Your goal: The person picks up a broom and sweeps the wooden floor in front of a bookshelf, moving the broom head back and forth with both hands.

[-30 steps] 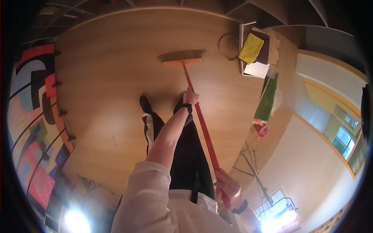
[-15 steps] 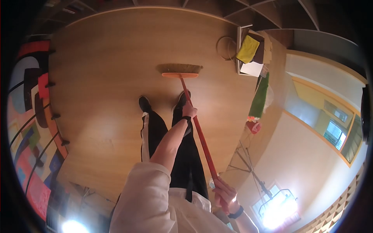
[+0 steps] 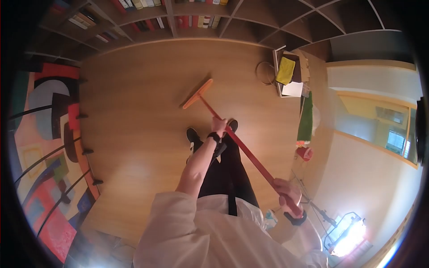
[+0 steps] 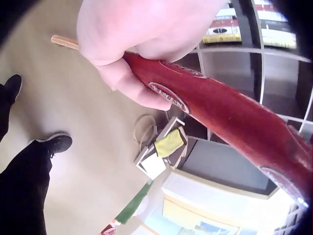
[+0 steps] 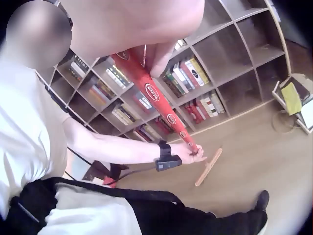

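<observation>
A push broom with a red handle (image 3: 254, 157) slants from beside my waist down to the floor. Its orange head (image 3: 197, 94) rests on the boards ahead of my feet, turned at an angle. My left hand (image 3: 219, 125) grips the handle's lower part; in the left wrist view its fingers (image 4: 142, 93) curl round the red shaft near an oval label. Higher up, my right hand (image 3: 289, 195) holds the handle close to its top end. From the right wrist view, the shaft (image 5: 146, 85) runs down past the left hand (image 5: 190, 153) toward the head (image 5: 209, 167).
Shelves with books (image 3: 196, 21) line the far side. A box with a yellow cloth (image 3: 285, 70) stands at the back right, a hoop (image 3: 265, 73) beside it. Painted panels (image 3: 53, 147) stand at left. A bright lamp (image 3: 348, 236) is at lower right.
The broom head has turned from level to a slant, its right end farther away. My right hand has swung outward to the right with the handle top. The feet have shifted in view.
</observation>
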{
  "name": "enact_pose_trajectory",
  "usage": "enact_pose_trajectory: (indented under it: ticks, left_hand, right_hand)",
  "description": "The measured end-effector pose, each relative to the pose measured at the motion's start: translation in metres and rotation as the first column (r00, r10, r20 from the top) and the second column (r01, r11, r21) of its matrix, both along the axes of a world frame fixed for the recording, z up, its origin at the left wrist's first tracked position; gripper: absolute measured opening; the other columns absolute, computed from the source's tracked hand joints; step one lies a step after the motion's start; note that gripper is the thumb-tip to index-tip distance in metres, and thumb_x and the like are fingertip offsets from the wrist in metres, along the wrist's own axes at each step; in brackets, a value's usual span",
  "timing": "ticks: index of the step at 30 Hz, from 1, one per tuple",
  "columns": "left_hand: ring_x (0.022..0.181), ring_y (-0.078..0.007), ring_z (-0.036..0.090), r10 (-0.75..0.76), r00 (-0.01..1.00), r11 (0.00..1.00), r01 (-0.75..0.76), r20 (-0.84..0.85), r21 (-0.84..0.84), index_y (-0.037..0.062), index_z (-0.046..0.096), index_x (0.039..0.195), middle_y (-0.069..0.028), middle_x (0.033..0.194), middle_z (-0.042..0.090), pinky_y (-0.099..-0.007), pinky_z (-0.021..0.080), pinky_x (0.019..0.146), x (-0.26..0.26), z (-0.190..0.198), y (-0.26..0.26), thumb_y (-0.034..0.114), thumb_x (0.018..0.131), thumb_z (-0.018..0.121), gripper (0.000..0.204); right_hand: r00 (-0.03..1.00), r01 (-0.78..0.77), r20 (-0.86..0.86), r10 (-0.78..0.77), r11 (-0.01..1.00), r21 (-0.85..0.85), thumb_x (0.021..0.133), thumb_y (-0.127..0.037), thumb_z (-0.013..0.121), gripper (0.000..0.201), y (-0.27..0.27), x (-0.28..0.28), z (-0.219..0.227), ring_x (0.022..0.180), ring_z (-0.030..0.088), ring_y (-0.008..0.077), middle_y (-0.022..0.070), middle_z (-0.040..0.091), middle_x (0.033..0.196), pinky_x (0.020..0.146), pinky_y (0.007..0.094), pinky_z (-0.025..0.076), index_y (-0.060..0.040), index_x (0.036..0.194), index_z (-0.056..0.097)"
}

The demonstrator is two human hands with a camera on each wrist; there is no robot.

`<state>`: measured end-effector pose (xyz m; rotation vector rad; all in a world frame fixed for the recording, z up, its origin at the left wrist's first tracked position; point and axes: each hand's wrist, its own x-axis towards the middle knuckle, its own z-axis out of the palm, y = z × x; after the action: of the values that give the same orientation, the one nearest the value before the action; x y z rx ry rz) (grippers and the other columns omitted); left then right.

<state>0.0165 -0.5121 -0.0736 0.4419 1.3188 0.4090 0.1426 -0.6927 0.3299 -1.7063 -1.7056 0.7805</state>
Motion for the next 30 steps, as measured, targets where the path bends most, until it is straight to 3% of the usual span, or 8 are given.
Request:
enact_pose_trajectory:
  ticks: [6, 9, 12, 21, 27, 28, 29, 30]
  left_hand:
    - [0.054, -0.0248, 0.060, 0.270, 0.961, 0.963, -0.268, -0.058, 0.035, -0.0019, 0.045, 0.085, -0.0111, 0.070, 0.052, -0.0391, 0.058, 0.050, -0.129, 0.020, 0.012, -0.001, 0.077, 0.055, 0.013]
    - [0.058, -0.0251, 0.062, 0.207, 0.972, 0.977, -0.212, -0.115, -0.035, -0.0007, 0.047, 0.086, -0.0114, 0.071, 0.055, -0.0357, 0.058, 0.052, -0.192, 0.028, 0.007, 0.003, 0.077, 0.057, 0.014]
    - [0.055, -0.0243, 0.063, 0.337, 0.910, 0.940, -0.341, -0.241, 0.025, -0.0034, 0.052, 0.078, -0.0102, 0.067, 0.057, -0.0344, 0.056, 0.044, -0.237, 0.044, -0.009, 0.006, 0.076, 0.060, 0.013]
    - [0.064, -0.0207, 0.061, 0.288, 0.882, 0.948, -0.318, -0.372, -0.020, 0.0031, 0.056, 0.079, -0.0093, 0.075, 0.058, -0.0318, 0.055, 0.054, -0.347, 0.091, -0.056, 0.013, 0.076, 0.062, 0.012]
    - [0.063, -0.0245, 0.063, 0.407, 0.870, 0.904, -0.428, -0.280, -0.017, 0.0016, 0.056, 0.082, -0.0097, 0.072, 0.058, -0.0388, 0.058, 0.052, -0.424, 0.061, -0.053, 0.008, 0.076, 0.062, 0.010]
    - [0.063, -0.0243, 0.063, 0.271, 0.941, 0.915, -0.187, -0.202, 0.357, 0.0021, 0.056, 0.083, -0.0091, 0.072, 0.058, -0.0388, 0.058, 0.052, -0.445, 0.046, -0.055, 0.007, 0.075, 0.062, 0.010]
    - [0.063, -0.0242, 0.063, 0.104, 0.977, 0.729, 0.051, -0.184, 0.682, 0.0026, 0.057, 0.083, -0.0085, 0.072, 0.058, -0.0388, 0.058, 0.052, -0.459, 0.052, -0.052, 0.007, 0.075, 0.062, 0.010]
    - [0.060, -0.0228, 0.062, 0.445, 0.888, 0.895, -0.446, -0.118, 0.017, 0.0030, 0.057, 0.080, -0.0072, 0.070, 0.057, -0.0389, 0.058, 0.052, -0.467, 0.050, -0.027, 0.006, 0.075, 0.061, 0.007]
  right_hand:
    - [0.952, -0.242, -0.162, 0.261, 0.962, 0.129, 0.078, -0.009, 0.058, 0.012, 0.050, -0.025, 0.000, 0.087, 0.066, 0.0333, 0.0174, 0.065, 0.098, 0.074, 0.0395, 0.055, -0.0009, 0.088, 0.060]
    - [0.916, -0.319, -0.201, 0.348, 0.934, 0.162, 0.075, -0.004, 0.060, 0.014, 0.068, -0.038, 0.000, 0.089, 0.065, 0.0320, 0.0166, 0.065, 0.098, 0.075, 0.0394, 0.054, 0.0004, 0.088, 0.061]
    - [0.828, -0.442, -0.229, 0.512, 0.847, 0.294, 0.072, -0.004, 0.062, 0.014, 0.086, -0.045, -0.004, 0.085, 0.064, 0.0317, 0.0136, 0.066, 0.098, 0.073, 0.0388, 0.054, 0.0004, 0.085, 0.064]
    - [0.727, -0.494, -0.268, 0.632, 0.753, 0.435, 0.063, -0.001, 0.061, 0.014, 0.107, -0.098, -0.004, 0.082, 0.065, 0.0284, 0.0104, 0.068, 0.089, 0.074, 0.0372, 0.054, -0.0009, 0.076, 0.065]
    - [0.708, -0.490, -0.270, 0.653, 0.729, 0.478, 0.062, 0.001, 0.059, 0.016, 0.125, -0.173, 0.010, 0.078, 0.065, 0.0277, 0.0099, 0.068, 0.084, 0.072, 0.0363, 0.053, -0.0012, 0.077, 0.065]
    - [0.710, -0.491, -0.276, 0.648, 0.736, 0.466, 0.061, 0.002, 0.059, 0.017, 0.126, -0.191, 0.009, 0.076, 0.065, 0.0280, 0.0101, 0.068, 0.083, 0.069, 0.0363, 0.053, -0.0011, 0.077, 0.065]
    - [0.712, -0.492, -0.282, 0.643, 0.743, 0.453, 0.061, 0.002, 0.058, 0.017, 0.129, -0.211, 0.009, 0.074, 0.065, 0.0283, 0.0103, 0.068, 0.083, 0.066, 0.0363, 0.053, -0.0011, 0.077, 0.064]
    - [0.709, -0.489, -0.268, 0.652, 0.729, 0.479, 0.060, 0.003, 0.057, 0.019, 0.134, -0.233, 0.009, 0.072, 0.065, 0.0290, 0.0111, 0.068, 0.083, 0.062, 0.0362, 0.052, -0.0011, 0.077, 0.064]
